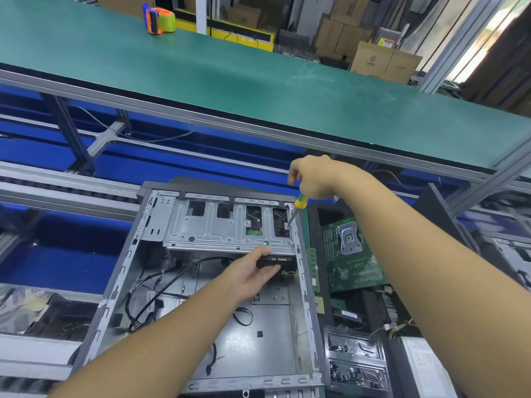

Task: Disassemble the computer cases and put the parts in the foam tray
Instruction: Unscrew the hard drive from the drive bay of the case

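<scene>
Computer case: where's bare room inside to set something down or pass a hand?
Free: the case floor between the black cables and the right rail. Crowded: under the drive cage, where the left hand holds the drive.

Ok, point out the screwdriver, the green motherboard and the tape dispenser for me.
screwdriver [301,202], head view, on its yellow-green handle.
green motherboard [353,268], head view, on the board below the socket.
tape dispenser [155,21], head view, on its orange body.
</scene>
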Motion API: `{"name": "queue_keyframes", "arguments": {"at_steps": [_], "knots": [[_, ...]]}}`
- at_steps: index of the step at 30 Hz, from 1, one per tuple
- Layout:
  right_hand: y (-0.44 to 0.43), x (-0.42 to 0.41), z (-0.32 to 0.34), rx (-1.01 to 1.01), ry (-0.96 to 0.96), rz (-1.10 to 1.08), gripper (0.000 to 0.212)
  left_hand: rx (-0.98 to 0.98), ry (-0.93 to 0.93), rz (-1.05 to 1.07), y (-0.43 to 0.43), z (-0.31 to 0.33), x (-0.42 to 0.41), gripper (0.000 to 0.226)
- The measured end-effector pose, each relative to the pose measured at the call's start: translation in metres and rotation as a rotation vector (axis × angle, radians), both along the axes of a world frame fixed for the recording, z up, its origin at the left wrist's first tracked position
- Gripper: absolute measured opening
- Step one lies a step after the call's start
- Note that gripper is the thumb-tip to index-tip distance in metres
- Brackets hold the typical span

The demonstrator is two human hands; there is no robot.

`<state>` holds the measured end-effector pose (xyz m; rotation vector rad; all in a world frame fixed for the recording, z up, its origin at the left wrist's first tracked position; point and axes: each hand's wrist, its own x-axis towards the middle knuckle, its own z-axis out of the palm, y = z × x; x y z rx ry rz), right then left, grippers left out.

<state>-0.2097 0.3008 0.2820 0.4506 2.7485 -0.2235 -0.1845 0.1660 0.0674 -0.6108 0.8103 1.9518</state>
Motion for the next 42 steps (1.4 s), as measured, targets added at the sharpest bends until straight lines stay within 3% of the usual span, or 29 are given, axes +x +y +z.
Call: {"name": "queue_keyframes", "arguments": {"at_steps": [3, 5, 8, 13, 15, 18, 21, 25, 31, 35, 37, 39, 42], "knots": [[0.004, -0.002, 0.002, -0.08, 0.055, 0.036, 0.017, -0.009, 0.0, 0.0, 0.0, -0.001, -0.001, 0.014], [0.004, -0.004, -0.001, -0.038, 0.119, -0.019, 0.028, -0.012, -0.002, 0.0, 0.0, -0.001, 0.0, 0.011], [0.005, -0.006, -0.01, -0.016, 0.201, -0.087, 0.024, -0.019, -0.009, -0.007, 0.0, -0.001, 0.0, 0.013], [0.002, -0.003, -0.01, -0.31, 0.198, -0.064, 0.02, -0.02, -0.005, -0.007, -0.001, -0.001, 0.0, 0.013], [-0.002, -0.005, -0.011, -0.256, 0.162, -0.068, 0.016, -0.007, -0.005, -0.018, -0.001, 0.0, 0.0, 0.012], [-0.008, -0.008, -0.011, 0.022, 0.087, -0.127, 0.031, 0.003, -0.009, -0.024, -0.001, 0.001, -0.003, 0.01], [-0.01, -0.012, -0.01, 0.155, -0.009, -0.132, 0.027, -0.002, -0.015, -0.033, -0.003, 0.0, -0.003, 0.011], [-0.005, -0.012, -0.004, 0.1, -0.011, -0.128, 0.021, -0.007, -0.017, -0.044, -0.003, 0.003, -0.003, 0.01], [0.007, -0.001, -0.002, -0.137, 0.026, -0.145, 0.017, -0.03, -0.014, -0.044, -0.003, 0.001, -0.005, 0.015], [0.008, 0.004, -0.018, 0.087, 0.151, -0.229, 0.052, -0.032, -0.01, -0.043, -0.002, 0.001, -0.004, 0.01], [0.008, 0.003, -0.026, 0.126, 0.243, -0.206, 0.034, -0.03, -0.008, -0.04, -0.001, 0.0, -0.004, 0.006], [0.011, 0.001, -0.028, 0.074, 0.263, -0.144, 0.011, -0.03, 0.002, -0.041, -0.001, -0.001, -0.005, 0.004], [0.017, 0.004, -0.017, -0.185, 0.202, -0.095, 0.023, -0.029, 0.013, -0.05, 0.0, -0.002, -0.004, 0.003]]}}
